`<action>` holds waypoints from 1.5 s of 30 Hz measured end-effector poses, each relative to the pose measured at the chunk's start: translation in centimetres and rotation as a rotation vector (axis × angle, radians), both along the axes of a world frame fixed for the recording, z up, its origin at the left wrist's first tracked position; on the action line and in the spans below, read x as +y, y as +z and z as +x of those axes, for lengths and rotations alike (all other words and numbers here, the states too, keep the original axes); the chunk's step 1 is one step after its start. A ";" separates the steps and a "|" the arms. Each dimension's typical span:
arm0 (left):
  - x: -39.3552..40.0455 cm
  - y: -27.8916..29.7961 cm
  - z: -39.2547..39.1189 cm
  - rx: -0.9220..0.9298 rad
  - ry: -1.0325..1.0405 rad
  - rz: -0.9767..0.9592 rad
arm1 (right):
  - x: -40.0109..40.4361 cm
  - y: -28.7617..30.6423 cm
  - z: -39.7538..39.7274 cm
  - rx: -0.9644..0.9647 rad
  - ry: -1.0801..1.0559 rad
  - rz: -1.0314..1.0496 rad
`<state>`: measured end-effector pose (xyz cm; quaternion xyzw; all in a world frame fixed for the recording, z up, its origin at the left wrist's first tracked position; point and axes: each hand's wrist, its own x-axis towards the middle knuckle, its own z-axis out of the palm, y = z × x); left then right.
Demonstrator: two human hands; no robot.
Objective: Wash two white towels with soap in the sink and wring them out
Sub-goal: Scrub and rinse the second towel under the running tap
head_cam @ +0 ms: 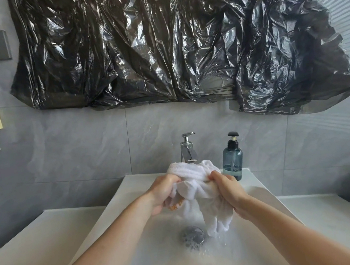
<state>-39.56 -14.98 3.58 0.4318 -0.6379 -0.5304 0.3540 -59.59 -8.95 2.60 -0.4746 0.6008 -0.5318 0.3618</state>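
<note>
Both hands, left hand (162, 194) and right hand (227, 193), clench the bunched wet white cotton towel (196, 185) above the white rectangular ceramic sink (116, 202), mid-wring, drips falling; next I'd twist harder.

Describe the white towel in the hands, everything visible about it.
The white towel is soft ribbed cloth, bunched and twisted, and looks wet. The left hand and right hand grip it from either side above the sink, just in front of the faucet. A loose end hangs down from the right hand toward the drain, with droplets below it. A small orange mark shows near the left hand.
</note>
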 end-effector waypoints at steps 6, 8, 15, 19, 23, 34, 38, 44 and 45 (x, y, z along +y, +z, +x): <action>0.2 -0.2 -0.7 0.133 -0.003 0.075 | 0.2 0.4 -0.2 0.074 -0.038 -0.121; 0.4 -0.2 -0.8 0.164 -0.030 0.115 | 0.3 0.7 -0.2 0.088 -0.033 -0.151; 2.5 0.8 -0.6 0.165 -0.318 0.110 | 0.0 1.5 1.0 0.087 -0.044 -0.151; 2.1 0.8 -0.7 0.125 -0.279 0.073 | -1.0 2.5 1.1 0.296 -0.010 -0.157; 0.8 -0.2 -0.5 0.158 -0.089 0.084 | -1.5 2.2 1.3 0.256 0.078 -0.098; 0.2 -0.9 -0.9 0.214 0.185 0.057 | 0.2 0.8 0.9 0.069 0.364 -0.133; 0.1 -1.1 -0.9 0.215 0.205 0.058 | 0.6 0.6 1.7 0.108 0.358 -0.169; 0.4 -0.6 -0.4 0.251 0.024 0.128 | 0.8 0.6 2.6 0.177 0.343 -0.202; 0.5 -0.5 -0.4 0.237 0.003 0.137 | 0.7 0.5 2.5 0.173 0.346 -0.202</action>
